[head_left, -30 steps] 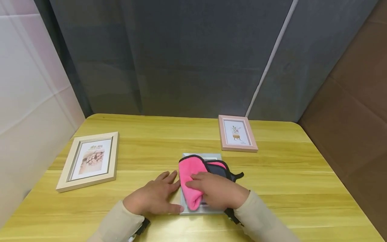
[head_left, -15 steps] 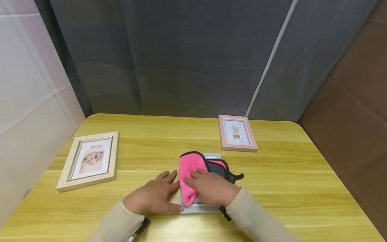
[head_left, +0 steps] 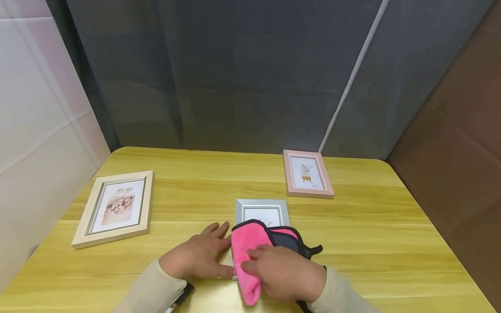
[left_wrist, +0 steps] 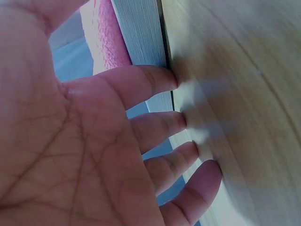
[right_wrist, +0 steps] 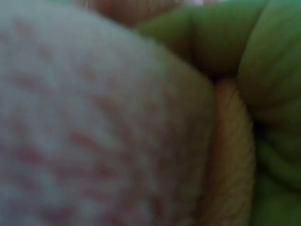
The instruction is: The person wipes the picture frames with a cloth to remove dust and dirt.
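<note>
A silver-grey picture frame point(head_left: 261, 203) lies flat on the table in front of me, its lower part covered by a folded cloth. The cloth point(head_left: 247, 252) is pink and fluffy with a dark grey side, black edging and a black loop. My right hand point(head_left: 287, 269) grips it on top of the frame; in the right wrist view the bunched cloth point(right_wrist: 103, 127) fills much of the picture, blurred. Along the frame's left edge my left hand point(head_left: 197, 256) rests with its fingers spread, and its thumb touches the near left corner. The left wrist view shows its fingertips at the frame's side point(left_wrist: 143, 35).
A cream picture frame point(head_left: 146, 204) with a floral picture lies at the left of the wooden table point(head_left: 211, 174). Toward the back right lies a pink frame point(head_left: 289, 176) with a potted-plant picture. A dark grey curtain point(head_left: 235, 78) hangs behind the table.
My right hand and the cloth slid slightly away from me, then back toward me and lower on the silver-grey frame, uncovering its top part. The left hand has stayed put.
</note>
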Demonstrator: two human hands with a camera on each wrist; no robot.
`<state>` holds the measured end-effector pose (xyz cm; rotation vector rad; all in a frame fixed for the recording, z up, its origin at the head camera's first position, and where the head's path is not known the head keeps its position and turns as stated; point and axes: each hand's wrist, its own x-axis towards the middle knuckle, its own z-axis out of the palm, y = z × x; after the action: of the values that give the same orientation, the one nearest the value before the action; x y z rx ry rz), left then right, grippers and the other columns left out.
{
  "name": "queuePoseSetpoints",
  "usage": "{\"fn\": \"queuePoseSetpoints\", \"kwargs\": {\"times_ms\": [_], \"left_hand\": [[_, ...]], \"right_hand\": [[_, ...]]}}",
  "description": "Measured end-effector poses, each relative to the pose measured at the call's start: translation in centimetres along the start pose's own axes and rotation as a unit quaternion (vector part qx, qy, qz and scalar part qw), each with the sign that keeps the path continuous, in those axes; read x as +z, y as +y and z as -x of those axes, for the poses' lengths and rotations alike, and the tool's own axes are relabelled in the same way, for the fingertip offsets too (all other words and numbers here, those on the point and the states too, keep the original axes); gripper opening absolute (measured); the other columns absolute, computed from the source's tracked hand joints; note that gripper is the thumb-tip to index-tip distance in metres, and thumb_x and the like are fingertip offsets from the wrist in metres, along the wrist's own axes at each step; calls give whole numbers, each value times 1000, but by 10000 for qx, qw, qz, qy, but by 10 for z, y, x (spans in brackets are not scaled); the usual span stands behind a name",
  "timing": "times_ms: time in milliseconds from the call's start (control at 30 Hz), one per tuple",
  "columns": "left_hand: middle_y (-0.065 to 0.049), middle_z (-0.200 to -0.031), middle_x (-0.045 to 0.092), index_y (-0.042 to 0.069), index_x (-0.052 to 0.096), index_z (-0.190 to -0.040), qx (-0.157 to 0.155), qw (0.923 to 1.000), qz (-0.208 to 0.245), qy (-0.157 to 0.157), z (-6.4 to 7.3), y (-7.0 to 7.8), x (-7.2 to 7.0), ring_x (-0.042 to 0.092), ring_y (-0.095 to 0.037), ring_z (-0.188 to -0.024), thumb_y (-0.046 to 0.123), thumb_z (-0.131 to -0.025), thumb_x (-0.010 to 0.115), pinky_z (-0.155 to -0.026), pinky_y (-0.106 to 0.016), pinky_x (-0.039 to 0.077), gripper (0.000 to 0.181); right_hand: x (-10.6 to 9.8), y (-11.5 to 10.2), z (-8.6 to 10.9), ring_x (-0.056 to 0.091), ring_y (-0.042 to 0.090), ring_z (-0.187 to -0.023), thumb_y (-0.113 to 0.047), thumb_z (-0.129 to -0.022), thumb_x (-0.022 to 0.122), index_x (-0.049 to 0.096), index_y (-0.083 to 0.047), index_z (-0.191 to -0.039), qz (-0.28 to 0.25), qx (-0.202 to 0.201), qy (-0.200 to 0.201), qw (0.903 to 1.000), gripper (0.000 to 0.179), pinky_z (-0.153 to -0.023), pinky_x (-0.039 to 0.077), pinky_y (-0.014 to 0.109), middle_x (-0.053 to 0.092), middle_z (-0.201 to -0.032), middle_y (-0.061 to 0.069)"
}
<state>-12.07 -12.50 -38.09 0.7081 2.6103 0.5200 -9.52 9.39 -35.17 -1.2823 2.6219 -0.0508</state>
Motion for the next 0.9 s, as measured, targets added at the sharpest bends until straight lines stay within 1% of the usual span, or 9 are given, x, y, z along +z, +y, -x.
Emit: {"fn": "queuePoseSetpoints", "kwargs": {"times_ms": [100,200,333,400,467,567,700,800,900], "left_hand": [[-18,-159,28,10,50,-147,44,10000,8,25,1,-1,-1,23,-43,-145,66,-78,71,-106,-64,33,91],[-18,-160,27,9,49,-147,84,10000,7,-13,1,-2,-2,22,-43,-145,63,-80,72,-107,-63,32,89],[-16,-160,27,6,50,-146,72,9999,-13,-83,0,-2,-2,21,-42,-146,59,-81,72,-108,-61,31,87],[-15,-160,27,6,50,-146,48,9999,-47,-98,0,-2,-2,21,-41,-146,59,-82,72,-109,-61,31,86],[-15,-160,27,6,50,-146,36,9999,-65,-102,0,-2,-2,21,-41,-146,59,-82,71,-108,-62,31,86],[-15,-161,26,6,49,-146,-1,9999,-56,-127,0,-1,-1,20,-40,-146,59,-82,71,-108,-63,31,86],[-15,-161,26,8,49,-147,-21,9999,36,-104,0,0,0,20,-40,-146,60,-81,71,-108,-62,30,87],[-16,-160,27,9,49,-147,0,10000,70,-38,0,1,0,21,-41,-146,60,-80,72,-107,-63,31,88],[-16,-160,28,8,49,-147,12,10000,26,-17,1,0,0,22,-41,-146,61,-80,72,-107,-62,32,88]], "right_hand": [[3,-4,-4,55,26,-126,-22,-90,71,67,-20,-129,137,33,50,9999,39,-103,45,39,63,-131,5],[2,6,-17,51,28,-130,-16,-92,68,65,-19,-133,4,495,66,9988,42,-106,42,40,60,-136,7],[0,28,-38,41,31,-139,-6,-94,61,56,-18,-144,-247,1202,-37,9924,52,-111,36,44,49,-148,10],[-1,37,-44,39,31,-141,-3,-92,61,54,-18,-145,-396,1312,-28,9906,56,-113,33,44,47,-150,10],[-2,43,-45,37,31,-142,0,-89,62,54,-17,-144,-558,1285,-15,9901,58,-114,30,44,46,-151,10],[-3,40,-34,39,28,-140,1,-87,62,57,-16,-142,-686,1036,1,9923,57,-114,30,42,49,-148,9],[-1,19,-7,47,23,-135,-3,-88,65,63,-18,-136,-463,458,-29,9979,51,-111,37,39,57,-141,5],[3,5,3,52,25,-130,-10,-89,68,65,-20,-134,-178,144,28,9997,46,-106,42,39,60,-136,5],[6,4,-3,50,29,-132,-13,-91,67,63,-20,-136,-105,318,69,9994,45,-106,42,41,58,-139,7]]}}
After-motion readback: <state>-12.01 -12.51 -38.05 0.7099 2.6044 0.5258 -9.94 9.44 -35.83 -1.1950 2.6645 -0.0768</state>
